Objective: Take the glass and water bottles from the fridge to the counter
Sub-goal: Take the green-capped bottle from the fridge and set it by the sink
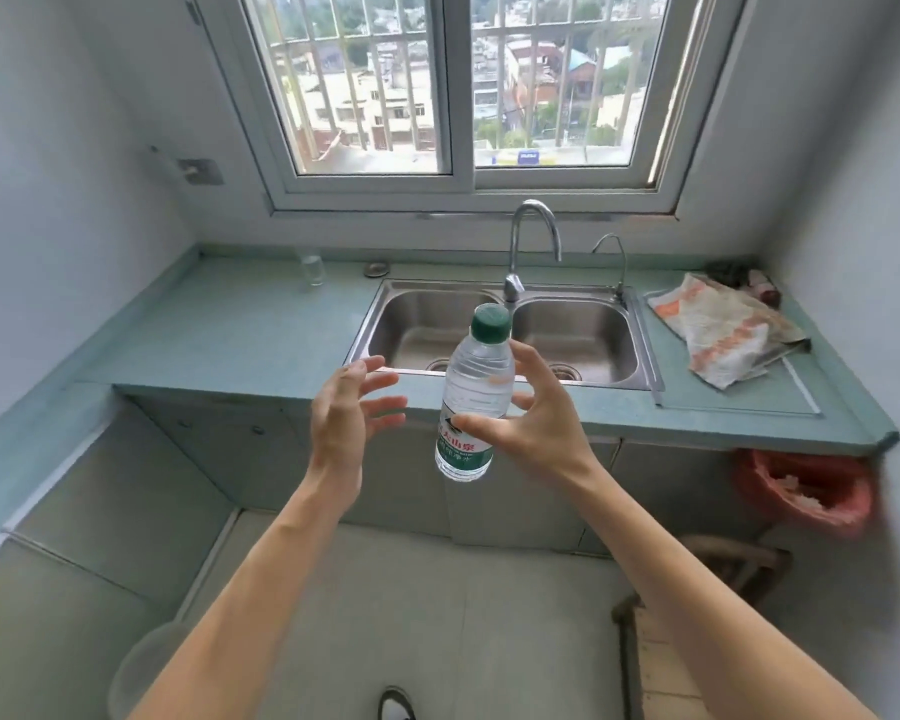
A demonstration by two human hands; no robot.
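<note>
1. The right hand [528, 418] holds the water bottle [471, 392] in a loose, fingertip grip: the thumb lies across the green label low on the body, and the other fingers curl round the far side near the shoulder.
2. The left hand [352, 413] is spread wide and holds nothing; it hovers just beside the bottle without touching it.
3. The bottle is in the air, nearly upright with its green cap [491, 322] leaning slightly right, in front of the front edge of the worktop [240, 340] and not yet over it.
4. Beyond it lies the double sink [505, 335] under a tap [528, 241]. The glass [313, 267] already stands far back on the left of the worktop, near the wall, well apart from the hands.
5. On the right of the worktop is a crumpled cloth [723, 324]; a red bin [806, 485] sits below that end.
6. My judgement of the risks: the grip looks light for a full, smooth bottle, so it could slip and fall to the floor before reaching the worktop.
7. Set down too close to the sink rim or the front edge, the bottle could tip into a basin or off the edge; the bare stretch left of the sink looks safer.
</note>
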